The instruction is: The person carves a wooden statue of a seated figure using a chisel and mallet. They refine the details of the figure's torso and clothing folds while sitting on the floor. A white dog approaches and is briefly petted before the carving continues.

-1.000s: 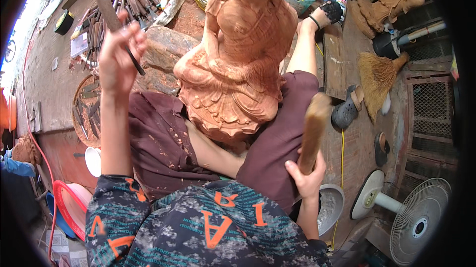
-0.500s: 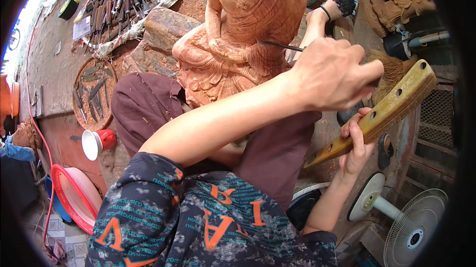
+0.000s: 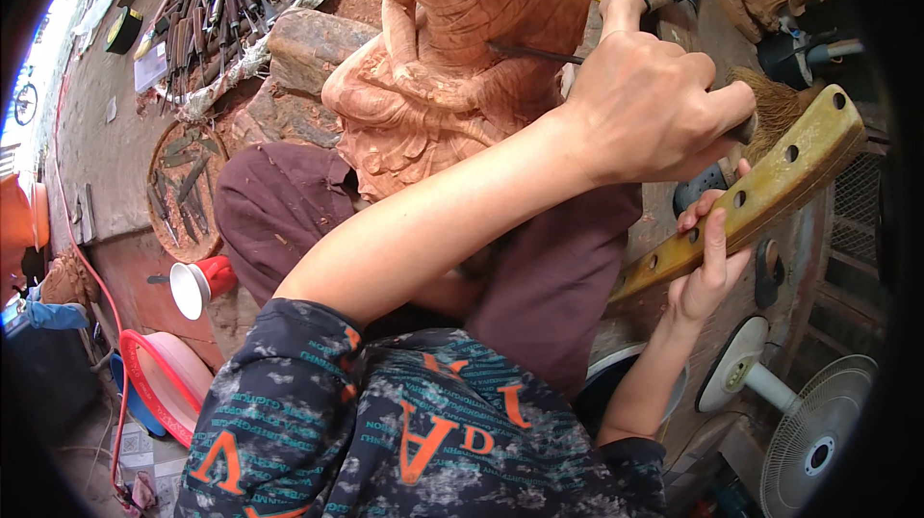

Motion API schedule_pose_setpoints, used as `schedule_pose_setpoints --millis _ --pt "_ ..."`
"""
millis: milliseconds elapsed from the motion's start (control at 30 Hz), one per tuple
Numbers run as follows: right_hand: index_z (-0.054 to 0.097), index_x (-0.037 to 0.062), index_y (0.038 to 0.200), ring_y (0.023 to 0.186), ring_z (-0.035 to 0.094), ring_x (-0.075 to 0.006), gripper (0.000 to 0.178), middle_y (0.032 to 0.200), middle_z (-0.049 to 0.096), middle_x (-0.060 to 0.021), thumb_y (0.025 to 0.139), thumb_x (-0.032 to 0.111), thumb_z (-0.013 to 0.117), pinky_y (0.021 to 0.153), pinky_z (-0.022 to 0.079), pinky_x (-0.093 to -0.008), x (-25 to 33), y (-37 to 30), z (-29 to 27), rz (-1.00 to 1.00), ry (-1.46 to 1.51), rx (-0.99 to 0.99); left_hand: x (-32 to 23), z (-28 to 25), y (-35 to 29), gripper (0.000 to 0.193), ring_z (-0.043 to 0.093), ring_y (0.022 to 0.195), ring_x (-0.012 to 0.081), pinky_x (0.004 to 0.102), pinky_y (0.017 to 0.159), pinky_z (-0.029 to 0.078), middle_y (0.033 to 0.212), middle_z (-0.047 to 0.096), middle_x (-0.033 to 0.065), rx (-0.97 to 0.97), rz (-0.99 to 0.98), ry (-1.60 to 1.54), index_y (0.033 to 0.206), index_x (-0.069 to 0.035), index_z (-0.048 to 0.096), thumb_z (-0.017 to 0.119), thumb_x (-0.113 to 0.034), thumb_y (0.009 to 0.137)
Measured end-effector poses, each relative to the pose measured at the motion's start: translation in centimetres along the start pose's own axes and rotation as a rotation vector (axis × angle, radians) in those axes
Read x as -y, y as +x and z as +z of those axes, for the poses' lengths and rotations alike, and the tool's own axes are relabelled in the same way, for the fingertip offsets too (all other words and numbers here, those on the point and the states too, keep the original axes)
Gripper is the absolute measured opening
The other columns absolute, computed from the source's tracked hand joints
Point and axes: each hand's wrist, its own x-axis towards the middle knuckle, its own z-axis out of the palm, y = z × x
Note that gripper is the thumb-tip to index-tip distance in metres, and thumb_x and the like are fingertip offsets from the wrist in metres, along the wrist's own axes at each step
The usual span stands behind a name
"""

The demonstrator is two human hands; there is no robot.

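Note:
My left arm reaches across my body, and my left hand (image 3: 654, 114) is closed around a carving chisel (image 3: 539, 54). Its thin dark blade points left and lies against the arm of a reddish-brown carved wooden statue (image 3: 423, 114), a seated robed figure. Most of the chisel's handle is hidden in my fist. My right hand (image 3: 712, 253), lower and to the right, grips a long yellowish bar (image 3: 765, 193) with a row of round holes, held at a slant just below my left hand. The bar's lower end passes over the edge of my lap.
Several chisels (image 3: 226, 12) lie heaped at the far left. A round basket (image 3: 159, 229) holds more blades. A red and white cup (image 3: 197, 287) and a red-rimmed basin (image 3: 144, 393) are at left. A fan (image 3: 818, 455) stands lower right, a straw brush (image 3: 765, 118) behind the bar.
The bar's upper end has risen slightly, and my right hand has moved right with it. My left hand has shifted a little; the chisel remains against the statue. The whole view has shifted slightly.

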Motion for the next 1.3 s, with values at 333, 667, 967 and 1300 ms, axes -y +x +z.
schedule_pose_setpoints --millis 333,667,967,1300 --pt "0.046 -0.0021 0.129 0.072 0.052 -0.0098 0.048 0.083 0.055 -0.003 0.085 0.006 0.066 0.068 0.044 -0.0244 -1.6 -0.7 -0.5 -0.01 -0.302 -0.051 0.8 0.6 0.7 0.021 0.059 0.052 0.021 0.0357 0.042 0.043 0.055 0.054 0.0015 -0.041 -0.042 0.058 0.078 -0.018 0.06 0.073 -0.026 0.062" --pt "0.041 -0.0038 0.131 0.07 0.05 -0.0096 0.053 0.082 0.053 -0.0038 0.084 -0.002 0.064 0.068 0.043 -0.0238 -2.7 -1.6 -0.8 -0.176 -0.619 -0.081 0.9 0.2 0.5 0.022 0.059 0.051 0.0207 0.0357 0.041 0.042 0.055 0.053 0.0012 -0.071 -0.019 0.026 0.076 -0.017 0.059 0.073 -0.026 0.061" --pt "0.029 -0.001 0.142 0.063 0.046 -0.01 0.063 0.08 0.051 -0.0048 0.084 -0.008 0.056 0.06 0.04 -0.0228 -1.6 -1.1 0.4 -0.094 -0.235 -0.149 0.3 0.1 0.7 0.022 0.059 0.052 0.0204 0.0341 0.041 0.043 0.055 0.053 0.0 -0.119 -0.025 -0.03 0.074 -0.018 0.059 0.074 -0.024 0.059" --pt "0.028 0.0006 0.141 0.067 0.043 -0.0097 0.06 0.082 0.048 -0.0046 0.088 -0.004 0.055 0.064 0.04 -0.025 -0.8 -1.1 1.0 -0.126 -0.127 -0.124 0.2 0.6 0.2 0.021 0.064 0.073 0.0301 0.0349 0.041 0.045 0.053 0.05 0.0001 -0.064 0.016 0.022 0.07 -0.017 0.057 0.073 -0.024 0.058"
